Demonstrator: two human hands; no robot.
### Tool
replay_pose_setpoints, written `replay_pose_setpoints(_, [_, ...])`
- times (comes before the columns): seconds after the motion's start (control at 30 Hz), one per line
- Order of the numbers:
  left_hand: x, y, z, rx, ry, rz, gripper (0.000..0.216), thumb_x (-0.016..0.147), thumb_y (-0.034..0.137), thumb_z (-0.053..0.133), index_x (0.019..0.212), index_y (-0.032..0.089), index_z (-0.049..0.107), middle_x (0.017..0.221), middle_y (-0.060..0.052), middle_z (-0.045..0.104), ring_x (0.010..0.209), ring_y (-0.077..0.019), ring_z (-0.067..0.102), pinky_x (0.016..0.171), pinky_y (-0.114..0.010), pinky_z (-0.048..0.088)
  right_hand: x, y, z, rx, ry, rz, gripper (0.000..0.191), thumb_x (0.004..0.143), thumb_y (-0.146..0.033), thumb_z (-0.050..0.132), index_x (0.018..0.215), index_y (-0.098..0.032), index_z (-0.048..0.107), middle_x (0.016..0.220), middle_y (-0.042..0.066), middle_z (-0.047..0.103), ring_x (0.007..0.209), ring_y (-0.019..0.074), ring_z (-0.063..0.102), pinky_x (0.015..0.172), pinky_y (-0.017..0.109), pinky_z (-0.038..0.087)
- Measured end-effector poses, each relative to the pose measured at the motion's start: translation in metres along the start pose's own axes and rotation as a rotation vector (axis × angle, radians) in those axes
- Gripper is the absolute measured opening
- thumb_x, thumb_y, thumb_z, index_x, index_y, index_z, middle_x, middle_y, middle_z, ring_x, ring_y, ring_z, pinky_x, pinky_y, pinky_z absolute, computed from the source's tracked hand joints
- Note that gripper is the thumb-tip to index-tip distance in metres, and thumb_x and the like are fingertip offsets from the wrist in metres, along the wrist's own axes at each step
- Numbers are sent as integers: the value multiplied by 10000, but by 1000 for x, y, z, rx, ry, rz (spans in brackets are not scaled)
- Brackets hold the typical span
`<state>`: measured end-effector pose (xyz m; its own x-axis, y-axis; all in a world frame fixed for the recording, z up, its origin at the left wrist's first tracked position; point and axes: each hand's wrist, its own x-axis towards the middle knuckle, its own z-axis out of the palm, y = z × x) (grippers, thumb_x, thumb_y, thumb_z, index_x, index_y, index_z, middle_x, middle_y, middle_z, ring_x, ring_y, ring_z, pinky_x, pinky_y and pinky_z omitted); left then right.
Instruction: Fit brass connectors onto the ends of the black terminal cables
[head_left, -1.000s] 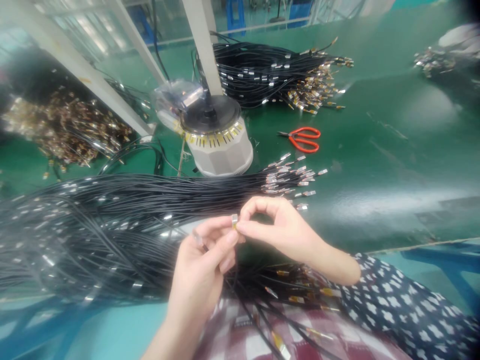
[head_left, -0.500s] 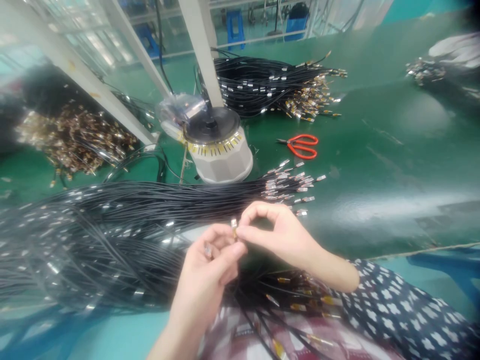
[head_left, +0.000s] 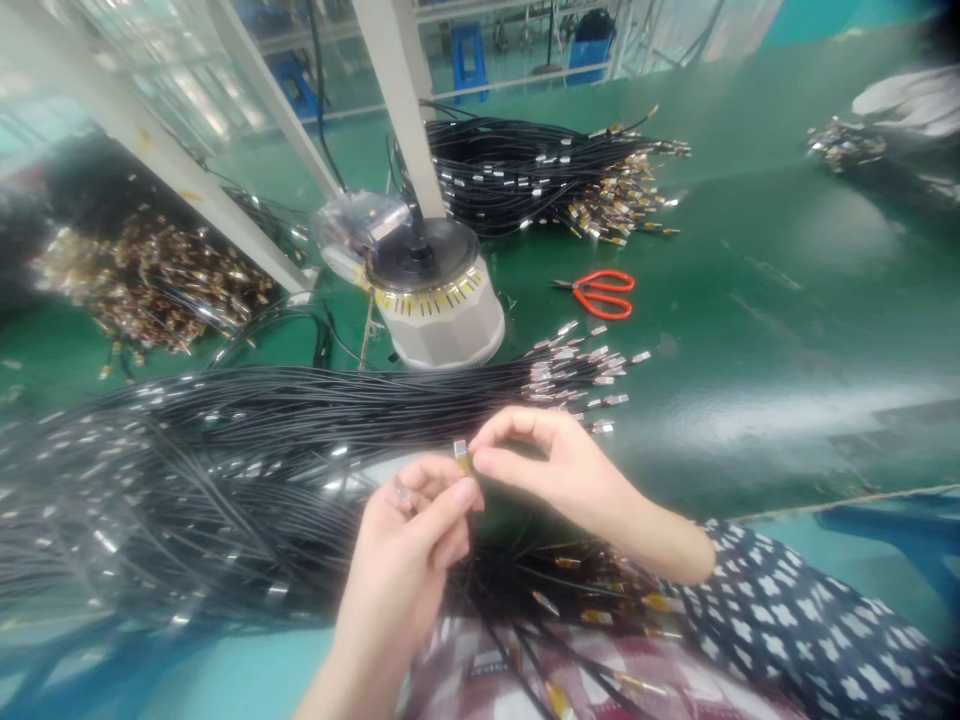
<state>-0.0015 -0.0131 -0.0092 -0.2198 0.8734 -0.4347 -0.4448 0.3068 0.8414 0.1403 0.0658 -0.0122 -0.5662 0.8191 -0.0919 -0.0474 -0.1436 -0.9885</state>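
Note:
Between my hands is a small metal cable connector (head_left: 460,452) with yellow tape below its silver end. My left hand (head_left: 420,530) pinches it from below with thumb and forefinger; another small silvery piece shows by its curled fingers. My right hand (head_left: 536,460) has thumb and forefinger closed at the connector's right side, on its taped part. Beneath my hands lie black cables with yellow-taped ends (head_left: 596,616), some across my lap. Just behind my hands a long bundle of black cables (head_left: 360,400) stretches from the left, its silver connectors (head_left: 555,370) pointing right.
A white round tape dispenser (head_left: 450,320) with a black top and yellow tape strips stands behind the bundle. Red-handled scissors (head_left: 604,294) lie to its right. More cable bundles (head_left: 510,175) lie at the back and left. White posts (head_left: 405,100) rise from the green table (head_left: 750,350).
The connector has turned slightly and moved a little left, showing more of its flat silver face. My left hand has shifted slightly left; the right fingers stay beside the connector.

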Motion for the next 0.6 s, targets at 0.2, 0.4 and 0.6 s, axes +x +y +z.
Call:
replay_pose_setpoints(0.2, [-1,0,1,-7,-3,-1,169,709,221,786,723,136,641,620,6,622,375,12,323,412,-162,211,0,0,1,92,2,45,158,755,-281,730,684,-158,662,691,8,664,713,150,597,736,303,473])
replay_pose_setpoints(0.4, [0,-4,-3,5,-74,2,131,793,229,718,737,135,645,628,-13,636,389,8,309,431,-180,188,3,-1,-3,267,-145,125,235,715,-352,776,696,-142,670,630,13,666,655,154,616,724,325,495])
replay_pose_setpoints(0.6, [3,-3,0,46,-131,-27,173,813,283,706,758,132,643,638,-12,616,392,8,268,420,-192,154,2,0,0,186,-105,43,223,772,-351,726,718,-161,622,601,-13,620,626,143,595,737,326,483])
